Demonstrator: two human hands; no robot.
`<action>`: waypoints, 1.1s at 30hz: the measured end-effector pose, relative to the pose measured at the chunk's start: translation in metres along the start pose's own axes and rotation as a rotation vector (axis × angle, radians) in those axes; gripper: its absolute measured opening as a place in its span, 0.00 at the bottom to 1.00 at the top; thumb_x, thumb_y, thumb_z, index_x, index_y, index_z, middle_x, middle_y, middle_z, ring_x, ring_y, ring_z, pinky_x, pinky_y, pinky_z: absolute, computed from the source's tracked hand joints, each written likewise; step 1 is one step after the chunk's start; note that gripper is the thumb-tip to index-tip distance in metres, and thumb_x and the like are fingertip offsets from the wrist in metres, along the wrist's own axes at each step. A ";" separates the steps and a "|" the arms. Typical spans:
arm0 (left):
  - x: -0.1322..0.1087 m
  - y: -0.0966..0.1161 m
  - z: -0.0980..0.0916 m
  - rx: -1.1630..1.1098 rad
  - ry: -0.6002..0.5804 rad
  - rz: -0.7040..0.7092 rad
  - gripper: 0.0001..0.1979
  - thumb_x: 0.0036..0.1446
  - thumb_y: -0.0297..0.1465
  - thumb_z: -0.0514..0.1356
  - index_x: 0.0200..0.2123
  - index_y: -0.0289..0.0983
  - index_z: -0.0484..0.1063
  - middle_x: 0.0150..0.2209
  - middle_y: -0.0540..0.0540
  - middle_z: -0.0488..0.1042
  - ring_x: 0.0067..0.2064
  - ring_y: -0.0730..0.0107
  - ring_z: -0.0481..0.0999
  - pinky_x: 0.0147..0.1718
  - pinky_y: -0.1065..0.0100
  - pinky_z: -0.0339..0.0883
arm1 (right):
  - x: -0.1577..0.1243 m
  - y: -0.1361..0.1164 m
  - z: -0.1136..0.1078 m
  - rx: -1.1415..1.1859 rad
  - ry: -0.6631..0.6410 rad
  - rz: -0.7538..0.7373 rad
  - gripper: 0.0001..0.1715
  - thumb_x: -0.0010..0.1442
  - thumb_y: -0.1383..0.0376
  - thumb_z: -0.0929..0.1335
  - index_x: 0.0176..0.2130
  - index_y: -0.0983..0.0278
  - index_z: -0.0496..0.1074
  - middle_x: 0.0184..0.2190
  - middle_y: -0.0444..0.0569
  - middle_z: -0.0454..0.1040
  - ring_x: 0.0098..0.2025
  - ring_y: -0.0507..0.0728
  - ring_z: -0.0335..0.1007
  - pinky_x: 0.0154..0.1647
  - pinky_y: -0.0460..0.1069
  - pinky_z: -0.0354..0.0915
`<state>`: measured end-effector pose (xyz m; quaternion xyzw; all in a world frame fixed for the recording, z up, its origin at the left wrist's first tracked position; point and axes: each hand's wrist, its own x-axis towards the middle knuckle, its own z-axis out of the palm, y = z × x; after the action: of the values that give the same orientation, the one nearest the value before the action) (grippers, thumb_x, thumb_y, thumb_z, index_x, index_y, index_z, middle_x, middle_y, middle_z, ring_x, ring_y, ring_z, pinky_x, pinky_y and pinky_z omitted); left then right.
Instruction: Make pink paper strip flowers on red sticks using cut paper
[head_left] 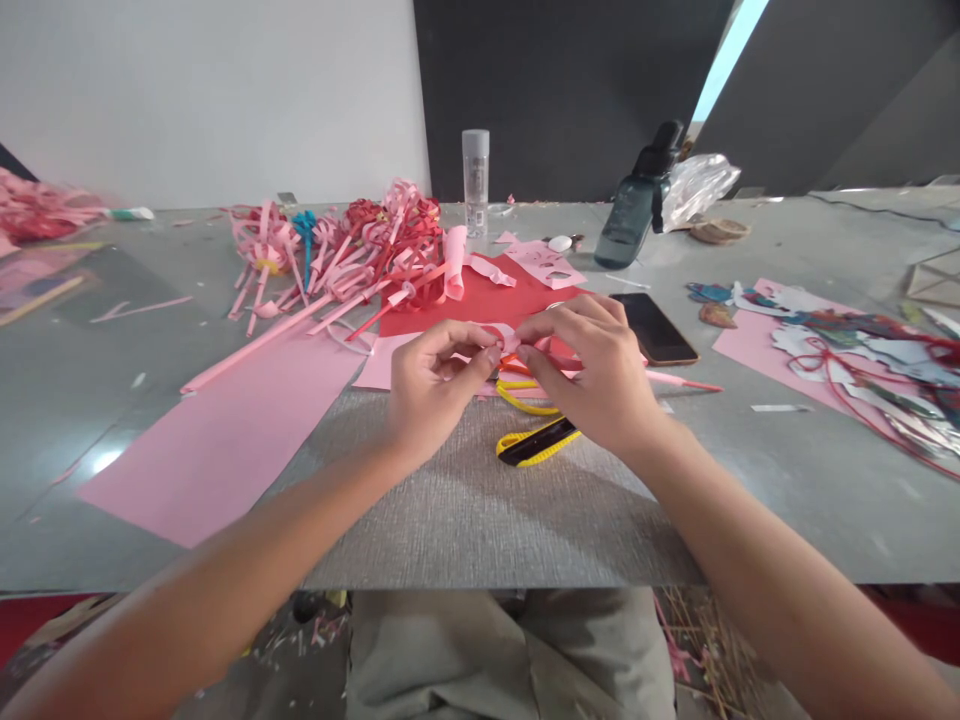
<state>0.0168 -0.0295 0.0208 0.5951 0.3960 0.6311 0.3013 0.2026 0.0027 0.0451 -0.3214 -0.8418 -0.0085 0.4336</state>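
Note:
Above the near middle of the table, my left hand (439, 385) and my right hand (589, 360) almost meet. Between their fingertips they pinch a small curled pink paper strip (507, 338), one end in each hand. Scissors with yellow and orange handles (525, 398) lie under the fingers, partly hidden. Just in front of them rests a yellow and black cutter knife (536, 443). Behind the hands lie a red paper sheet (487, 300) and pink paper. A thin pink and red stick (686, 382) pokes out to the right of my right hand.
Pink and red paper flowers (375, 245) pile up at the back left, above a pink sheet (232, 430). A clear glue bottle (475, 180), a dark bottle (634, 205) and a phone (654, 328) stand or lie behind. Cutouts (840, 350) cover the right.

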 end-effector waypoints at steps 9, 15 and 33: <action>-0.003 -0.002 0.001 -0.037 -0.011 -0.069 0.11 0.57 0.38 0.71 0.38 0.38 0.79 0.37 0.46 0.81 0.33 0.69 0.81 0.28 0.70 0.82 | -0.001 -0.001 0.001 -0.022 0.002 -0.013 0.07 0.66 0.68 0.69 0.40 0.58 0.79 0.34 0.46 0.82 0.41 0.59 0.74 0.52 0.58 0.61; -0.004 -0.005 0.000 0.014 -0.017 -0.048 0.13 0.58 0.38 0.71 0.42 0.39 0.78 0.40 0.45 0.81 0.34 0.69 0.82 0.28 0.72 0.81 | 0.000 -0.002 0.000 -0.011 -0.029 -0.029 0.06 0.66 0.67 0.70 0.40 0.58 0.80 0.34 0.46 0.82 0.40 0.59 0.75 0.49 0.57 0.61; -0.001 -0.003 -0.001 0.015 -0.047 -0.016 0.14 0.58 0.40 0.71 0.42 0.40 0.76 0.35 0.48 0.79 0.34 0.71 0.80 0.33 0.72 0.80 | 0.001 0.000 -0.001 0.020 -0.035 -0.028 0.09 0.66 0.67 0.70 0.44 0.57 0.80 0.35 0.47 0.81 0.40 0.59 0.75 0.50 0.58 0.62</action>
<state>0.0159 -0.0292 0.0179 0.6088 0.3983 0.6117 0.3108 0.2032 0.0032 0.0464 -0.3052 -0.8538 -0.0004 0.4218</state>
